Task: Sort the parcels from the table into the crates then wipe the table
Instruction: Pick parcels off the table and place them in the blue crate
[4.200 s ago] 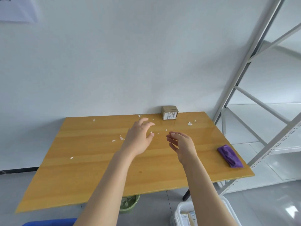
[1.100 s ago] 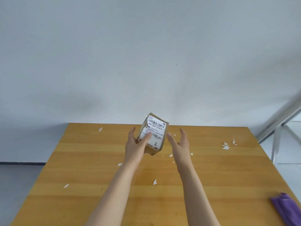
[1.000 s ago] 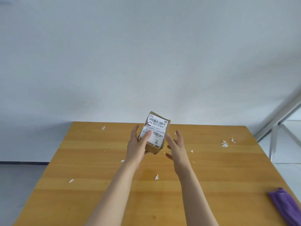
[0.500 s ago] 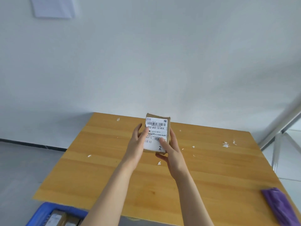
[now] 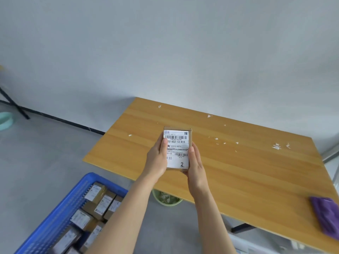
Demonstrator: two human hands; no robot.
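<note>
Blue crate (image 5: 63,206), beside table (image 5: 238,180) at its near-left corner, holds labelled parcels (image 5: 99,204). We grip small cardboard parcel (image 5: 177,149) above table's left part: left hand (image 5: 157,160) and right hand (image 5: 195,167) curled round its sides, label marked 2 facing us. Purple cloth (image 5: 326,215) at table's near-right edge; paper scraps (image 5: 276,146) toward its far edge.

- The white shipping label (image 5: 177,153) on the small brown cardboard parcel (image 5: 190,138) carries a barcode, then "02-602-12-815"; the left hand (image 5: 156,160) hides whatever comes before it.
- Lower on that label: "02-12" and a large "2".
- The white labels on the brown parcels (image 5: 100,202) in the blue plastic crate (image 5: 62,208) are too blurred to read.
</note>
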